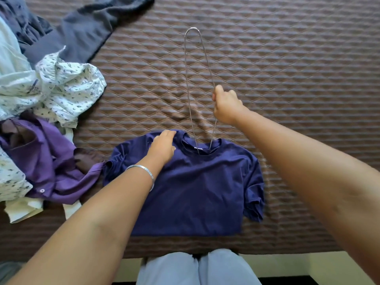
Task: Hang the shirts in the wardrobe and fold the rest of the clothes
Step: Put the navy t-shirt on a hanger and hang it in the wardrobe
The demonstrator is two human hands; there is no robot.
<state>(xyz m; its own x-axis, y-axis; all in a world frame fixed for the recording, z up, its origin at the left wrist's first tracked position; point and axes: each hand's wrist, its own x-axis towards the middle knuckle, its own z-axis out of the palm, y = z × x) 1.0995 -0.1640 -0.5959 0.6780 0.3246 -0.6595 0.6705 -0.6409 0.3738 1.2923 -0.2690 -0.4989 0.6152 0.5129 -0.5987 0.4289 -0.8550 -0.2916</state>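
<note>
A dark blue T-shirt (193, 188) lies flat on the brown quilted bed (287, 79), collar away from me. A thin metal wire hanger (188, 79) stretches from the far middle of the bed down into the collar, its lower end hidden inside the shirt. My right hand (226, 105) grips the hanger's right wire above the collar. My left hand (162, 147), with a silver bangle on the wrist, rests on the shirt's left shoulder with fingers fairly straight.
At the left lies a heap of clothes: a white patterned shirt (67, 87), a purple shirt (47, 161), a dark grey garment (86, 27) and a pale one (10, 58). The bed's near edge (287, 253) runs by my legs in pale trousers (197, 270).
</note>
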